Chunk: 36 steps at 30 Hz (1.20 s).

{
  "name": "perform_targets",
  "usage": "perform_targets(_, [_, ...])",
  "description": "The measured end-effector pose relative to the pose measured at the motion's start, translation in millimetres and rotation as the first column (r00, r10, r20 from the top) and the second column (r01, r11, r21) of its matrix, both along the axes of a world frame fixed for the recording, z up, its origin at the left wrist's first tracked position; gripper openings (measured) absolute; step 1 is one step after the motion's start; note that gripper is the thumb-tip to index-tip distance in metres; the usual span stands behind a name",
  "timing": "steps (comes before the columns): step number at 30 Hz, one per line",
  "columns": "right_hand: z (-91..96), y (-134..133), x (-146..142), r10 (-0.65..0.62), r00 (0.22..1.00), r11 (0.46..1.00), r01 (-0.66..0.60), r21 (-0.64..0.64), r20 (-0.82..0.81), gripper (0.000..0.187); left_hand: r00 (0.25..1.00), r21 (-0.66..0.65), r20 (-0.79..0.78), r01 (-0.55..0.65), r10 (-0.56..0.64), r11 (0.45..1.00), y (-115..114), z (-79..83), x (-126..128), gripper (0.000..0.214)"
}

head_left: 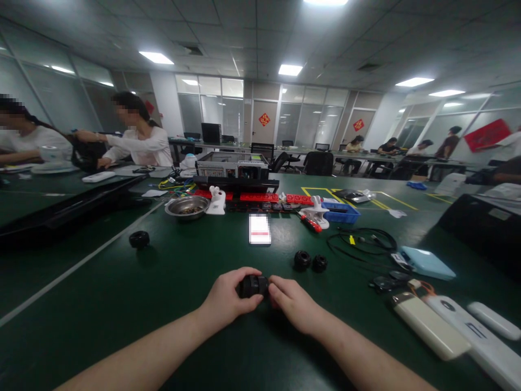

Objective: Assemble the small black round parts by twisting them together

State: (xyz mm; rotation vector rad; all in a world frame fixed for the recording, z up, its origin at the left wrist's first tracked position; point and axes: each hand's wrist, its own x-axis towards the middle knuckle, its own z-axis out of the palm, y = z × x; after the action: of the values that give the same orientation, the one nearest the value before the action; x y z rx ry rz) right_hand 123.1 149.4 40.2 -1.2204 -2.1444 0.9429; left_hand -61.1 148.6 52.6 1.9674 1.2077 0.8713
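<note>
A black ribbed cylindrical fitting (254,286), which looks like a plastic cable gland, lies sideways between my hands just above the green table. My left hand (230,293) is closed round its left part, thumb below and fingers over the top. At its right end, the fingertips of my right hand (291,300) are pinched together against it; what lies under them is hidden. Two similar black pieces, a larger one (302,260) and a smaller one (319,263), stand to the right beyond my hands. Another black ring-shaped piece (139,239) sits farther left.
Ahead lie a white card (259,228), a metal bowl (186,207) of small parts, red strips (256,197) and a blue tray (341,212). On the right are a coiled black cable (364,247), a light-blue box (427,263) and a cream power bank (430,326). Co-workers sit at left.
</note>
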Motion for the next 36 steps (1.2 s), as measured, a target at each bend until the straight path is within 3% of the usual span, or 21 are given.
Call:
perform_targets(4, [-8.6, 2.7, -1.9, -0.013, 0.986, 0.995, -0.005, -0.104, -0.166, 0.052, 0.999, 0.107, -0.039, 0.001, 0.003, 0.994, 2.9, -9.5, -0.9, 0.04])
perform_targets(8, [-11.8, 2.6, -3.6, -0.016, 0.981, 0.993, -0.007, -0.122, -0.195, 0.051, 0.999, 0.104, -0.042, 0.032, -0.028, 0.994, 3.3, -10.9, -0.7, 0.041])
perform_targets(15, [-1.4, 0.6, -2.2, 0.0, 0.992, 1.0, 0.0, -0.004, -0.129, 0.023, 0.994, -0.044, 0.083, 0.079, -0.075, 0.996, 0.7, 0.0, -3.4, 0.044])
perform_targets(18, [3.1, -2.9, -1.8, -0.03, 0.999, 0.996, 0.032, 0.08, -0.029, 0.034, 0.978, -0.096, 0.178, 0.127, -0.109, 0.987, 4.9, -6.8, -2.9, 0.04])
perform_targets(20, [5.2, -5.4, -2.4, -0.069, 0.996, 0.989, 0.061, 0.136, 0.055, 0.039, 0.967, -0.197, 0.234, 0.151, -0.103, 0.969, 8.0, -12.0, -0.8, 0.038])
perform_targets(23, [6.4, -7.4, -3.4, -0.103, 0.987, 0.983, 0.082, 0.163, 0.123, 0.038, 0.973, -0.299, 0.226, 0.121, -0.053, 0.947, 8.5, -12.3, 3.0, 0.034])
perform_targets(26, [4.9, -6.6, -2.6, -0.089, 0.988, 0.99, 0.073, 0.123, 0.127, 0.048, 0.992, -0.204, 0.122, 0.064, -0.04, 0.977, 3.3, -4.0, 4.3, 0.029])
perform_targets(28, [2.3, -4.8, -1.2, -0.064, 0.995, 0.995, 0.058, 0.084, 0.082, 0.042, 0.997, -0.124, 0.076, 0.044, -0.035, 0.991, -0.2, 0.7, 3.2, 0.03])
perform_targets(30, [-1.5, -2.5, -0.4, -0.022, 1.0, 1.0, 0.022, 0.022, -0.016, 0.032, 0.999, -0.038, 0.042, 0.016, -0.015, 0.999, -1.5, 1.3, 1.3, 0.035])
perform_targets(33, [-8.2, 1.1, -1.8, 0.02, 0.975, 0.993, -0.046, -0.113, -0.222, 0.051, 1.0, 0.079, -0.022, -0.012, 0.014, 0.997, 0.4, -3.7, -1.6, 0.04])
perform_targets(36, [-13.1, 4.3, -5.2, -0.034, 0.941, 0.97, -0.05, -0.239, -0.336, 0.055, 0.998, 0.115, -0.055, 0.011, -0.004, 0.993, 2.4, -7.4, -3.2, 0.041])
